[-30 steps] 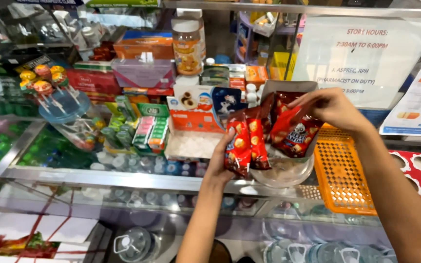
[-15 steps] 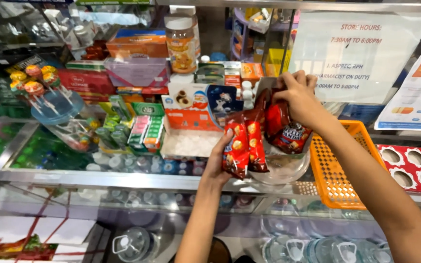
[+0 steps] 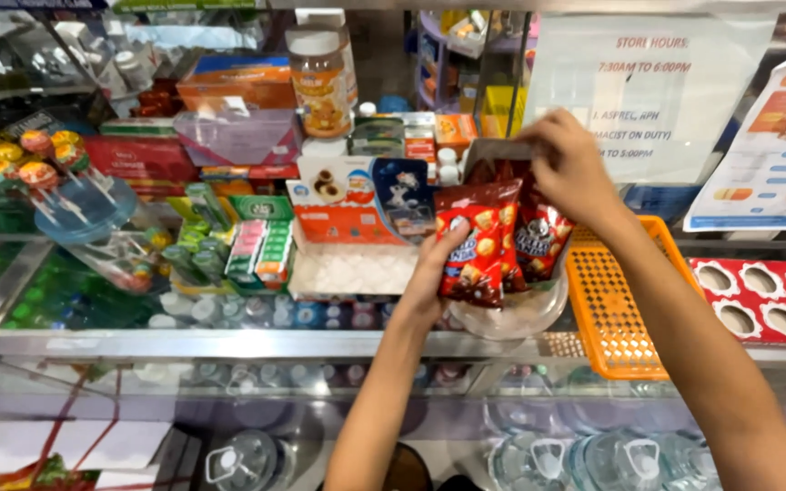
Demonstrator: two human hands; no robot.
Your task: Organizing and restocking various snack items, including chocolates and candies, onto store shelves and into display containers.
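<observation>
Two hands set red snack packets upright in a clear bowl on a glass counter.

The left hand (image 3: 429, 273) grips the front red snack packet (image 3: 475, 241), long axis vertical, printed face toward the camera. The right hand (image 3: 570, 164) pinches the tops of the packets behind (image 3: 539, 238). The clear bowl (image 3: 516, 314) sits between a white box (image 3: 347, 270) on the left and an orange basket (image 3: 611, 305) on the right.

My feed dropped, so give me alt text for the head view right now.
Two hands hold red snack packets upright in a clear bowl on a glass shop counter: left hand on the front packet, right hand on the packets behind. An orange basket sits just right.
</observation>
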